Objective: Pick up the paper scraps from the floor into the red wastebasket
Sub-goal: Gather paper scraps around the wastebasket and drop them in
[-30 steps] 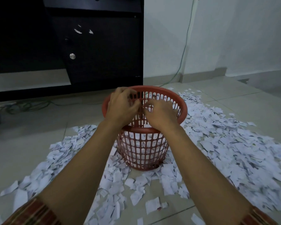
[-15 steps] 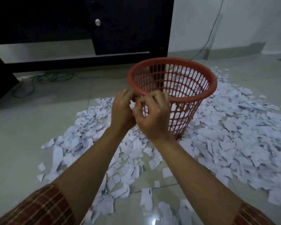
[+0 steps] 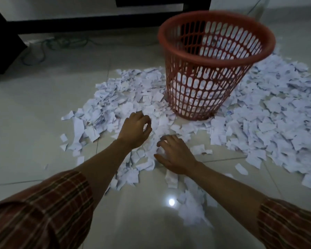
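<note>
The tiled floor carries one broad spread of white paper scraps, far too many to count, lying all round the foot of the basket and thickest to its right. One dark cabinet stands along the far wall, with a tangle of cables on the floor beneath it. One red basket stands upright among the scraps, and more paper shows through its lattice wall, filling the lower part. Bare tile lies open to the left of the spread and in the near foreground. Two forearms in plaid sleeves reach forward. The left hand is low over the scraps in front of the basket, fingers curled inward with thumb near the fingertips; whether it pinches any paper I cannot tell. The right hand, just beside it, has fingers spread and bent, clawed down onto the scraps.
</note>
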